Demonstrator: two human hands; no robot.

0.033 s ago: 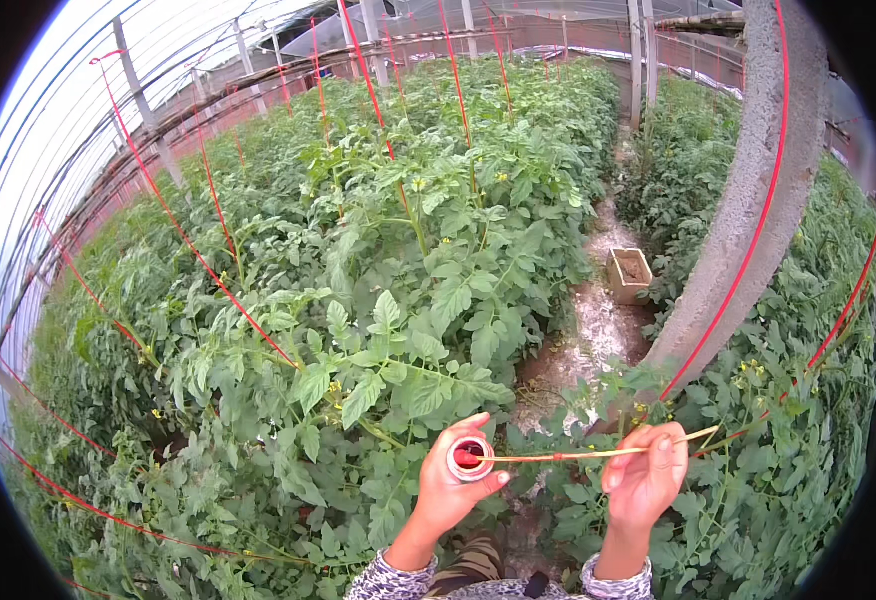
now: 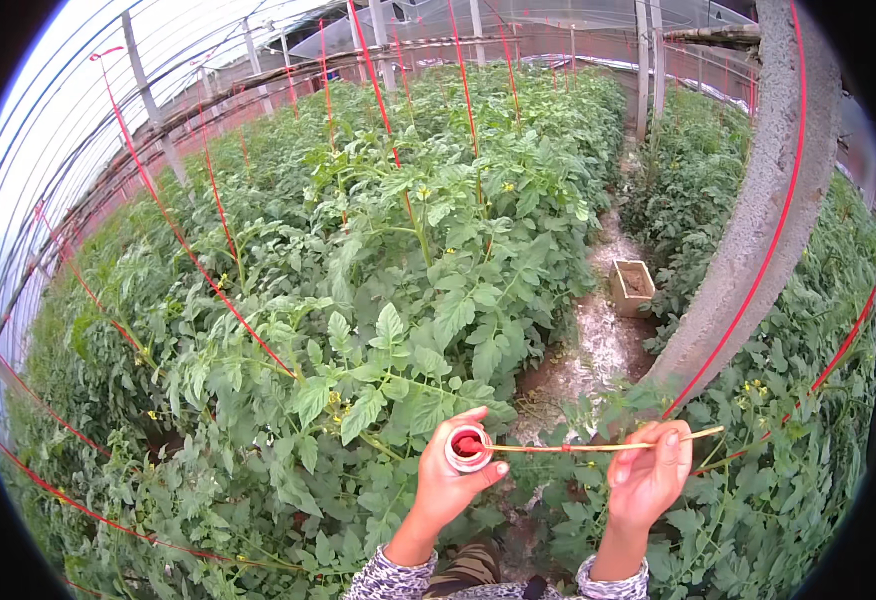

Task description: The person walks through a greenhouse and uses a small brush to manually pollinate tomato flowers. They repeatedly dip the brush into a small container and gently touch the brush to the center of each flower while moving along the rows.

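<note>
My left hand is wrapped round a small open bottle with a white rim, its mouth facing up toward me and red liquid inside. A thin brush, with a pale stick-like handle, lies nearly level between my hands. Its red-coated tip is in the bottle's mouth. The fingers of my right hand pinch the handle near its far right end. Below my hands and to the left, tomato plants with small yellow flowers crowd close.
A grey concrete post leans across the right side. Red strings run up from the plants. A square container of brown material sits on the pale path between the rows. More plants grow at right.
The view has shifted slightly. The brush's red tip sits a little differently in the bottle's mouth; both hands keep their holds.
</note>
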